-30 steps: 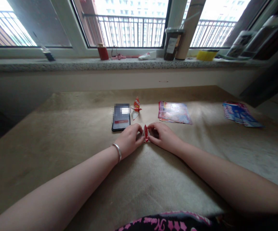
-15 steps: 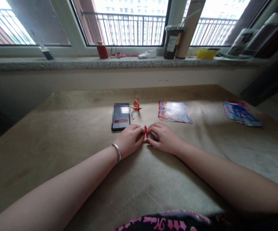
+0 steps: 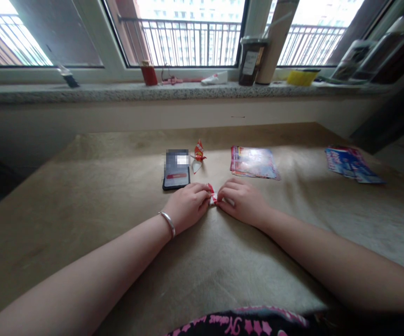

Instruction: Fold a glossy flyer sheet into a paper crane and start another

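Between my two hands, low over the table, is a small piece of folded red-and-white paper (image 3: 213, 198). My left hand (image 3: 189, 200) wears a silver bangle at the wrist and pinches the paper's left side. From the right, my right hand (image 3: 242, 199) grips the paper's other edge between thumb and fingertips. Parts of the paper are hidden behind the fingers. Just beyond my left hand lies a phone (image 3: 176, 170) with part of its screen blurred out. A folded red-and-white paper figure (image 3: 199, 155), with pointed ends, rests beside the phone.
A stack of glossy printed sheets (image 3: 254, 162) lies beyond my right hand. More blue-and-red sheets (image 3: 354, 164) are fanned out at the table's right. Behind the table (image 3: 82, 196), the stone windowsill (image 3: 117, 93) bears a red container (image 3: 149, 73), a dark-filled jar (image 3: 252, 61) and a yellow object (image 3: 301, 77).
My right hand has shifted slightly right, and my fingers have moved on the paper. More of its white and red surface now shows between my hands.
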Available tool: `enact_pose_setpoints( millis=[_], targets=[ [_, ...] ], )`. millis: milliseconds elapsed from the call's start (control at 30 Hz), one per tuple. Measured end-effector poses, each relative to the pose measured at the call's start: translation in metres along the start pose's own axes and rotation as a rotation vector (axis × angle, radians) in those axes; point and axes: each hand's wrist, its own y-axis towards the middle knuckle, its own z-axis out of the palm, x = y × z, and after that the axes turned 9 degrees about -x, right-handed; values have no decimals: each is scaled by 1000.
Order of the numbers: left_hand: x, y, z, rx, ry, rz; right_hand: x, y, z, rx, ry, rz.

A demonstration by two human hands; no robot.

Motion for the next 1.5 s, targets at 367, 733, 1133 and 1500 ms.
enact_pose_setpoints(
  millis=[367, 733, 1133, 1500],
  targets=[
    [2, -5, -10, 31, 6, 173, 7, 3, -5, 77, -125, -96],
    [-5, -3, -20, 147, 0, 151, 4, 1, -7, 97, -82, -72],
    [-9, -1, -22, 162, 42, 154, -1, 1, -6, 88, -7, -55],
    [-6, -1, -20, 180, 20, 175, -10, 0, -1, 55, 146, -11]
  ],
)
